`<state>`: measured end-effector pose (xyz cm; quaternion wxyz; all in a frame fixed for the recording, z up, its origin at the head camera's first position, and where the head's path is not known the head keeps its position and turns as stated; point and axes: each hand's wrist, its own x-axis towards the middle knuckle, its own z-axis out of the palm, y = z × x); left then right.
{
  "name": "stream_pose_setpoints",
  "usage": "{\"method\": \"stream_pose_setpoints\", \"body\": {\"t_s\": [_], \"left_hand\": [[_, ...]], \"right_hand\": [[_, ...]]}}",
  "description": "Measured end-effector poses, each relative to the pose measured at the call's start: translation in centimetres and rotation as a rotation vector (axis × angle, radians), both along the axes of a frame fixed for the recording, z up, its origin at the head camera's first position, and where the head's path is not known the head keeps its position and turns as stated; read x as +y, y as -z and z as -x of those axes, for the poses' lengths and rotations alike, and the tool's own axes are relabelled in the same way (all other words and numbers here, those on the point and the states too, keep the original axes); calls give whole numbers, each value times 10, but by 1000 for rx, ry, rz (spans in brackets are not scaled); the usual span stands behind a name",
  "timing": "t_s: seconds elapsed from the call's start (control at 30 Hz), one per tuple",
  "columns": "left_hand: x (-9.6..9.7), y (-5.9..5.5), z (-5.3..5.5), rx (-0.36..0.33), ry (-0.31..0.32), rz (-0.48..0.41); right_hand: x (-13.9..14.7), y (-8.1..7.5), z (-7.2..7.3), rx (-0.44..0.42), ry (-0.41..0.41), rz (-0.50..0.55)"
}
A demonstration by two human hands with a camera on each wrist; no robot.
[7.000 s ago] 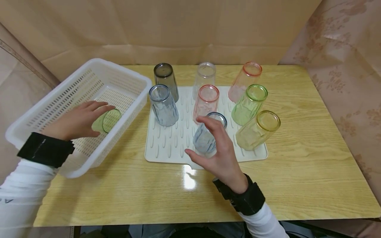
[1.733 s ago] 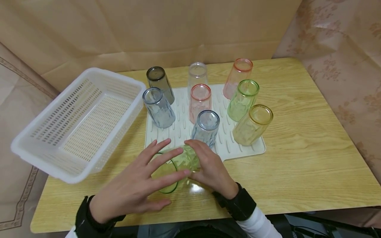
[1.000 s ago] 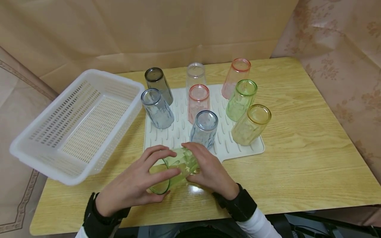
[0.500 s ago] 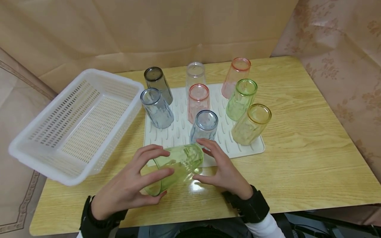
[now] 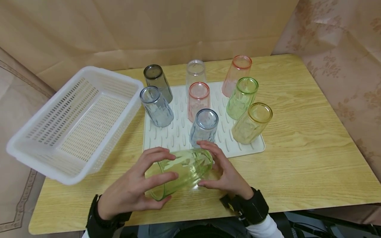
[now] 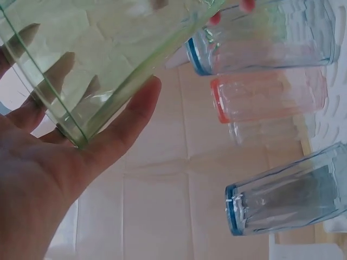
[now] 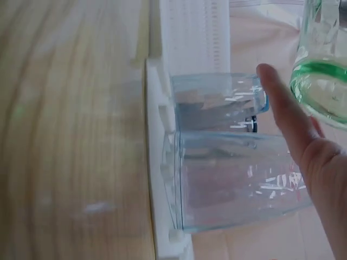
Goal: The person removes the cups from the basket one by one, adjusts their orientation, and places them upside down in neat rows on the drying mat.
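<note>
A yellow-green glass (image 5: 189, 167) lies tilted on its side in the air over the front edge of the white drying mat (image 5: 157, 140). My left hand (image 5: 134, 185) grips its rim end, thumb below and fingers spread above; the left wrist view shows the rim of the glass (image 6: 46, 73) against the palm. My right hand (image 5: 227, 172) is at the base end, fingers and thumb apart around it; whether they touch it I cannot tell. Just behind is an upside-down blue glass (image 5: 204, 129). In the right wrist view the green base (image 7: 322, 81) is beside a fairly straight finger.
Upside-down glasses stand on the mat: smoky (image 5: 159, 82), blue (image 5: 157, 109), clear (image 5: 195, 74), pink (image 5: 198, 104), another pink (image 5: 236, 77), green (image 5: 242, 99) and yellow (image 5: 251, 125). A white slotted basket (image 5: 131, 99) stands left on the wooden table (image 5: 312, 148).
Seven seconds ago my left hand held the green glass inside the basket; now it is before the mat. My right hand loosened from its base, and the glass shifted slightly right.
</note>
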<state>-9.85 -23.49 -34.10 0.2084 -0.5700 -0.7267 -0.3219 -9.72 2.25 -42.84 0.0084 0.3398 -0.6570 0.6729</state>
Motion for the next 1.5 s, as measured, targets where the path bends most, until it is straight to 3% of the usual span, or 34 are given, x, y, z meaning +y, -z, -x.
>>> {"method": "stream_pose_setpoints", "body": {"t_s": [0.27,0.57,0.83,1.0,1.2,1.5], "left_hand": [[1,5,-5,-32,-4,9],[-1,8,-3,-70,13,-7],[-8,15,-1,-131,-39,-2],[-13,19,-2,-166,-91,31],[-23,22,-1,-217,-185,73],[-50,31,-2,-300,-359,107]], "right_hand": [[-1,1,2,77,-6,2],[-2,1,6,168,-4,61],[1,-12,8,166,20,30],[2,-25,8,167,54,-82],[2,-47,12,278,162,-320],[-3,-78,17,386,128,-473]]}}
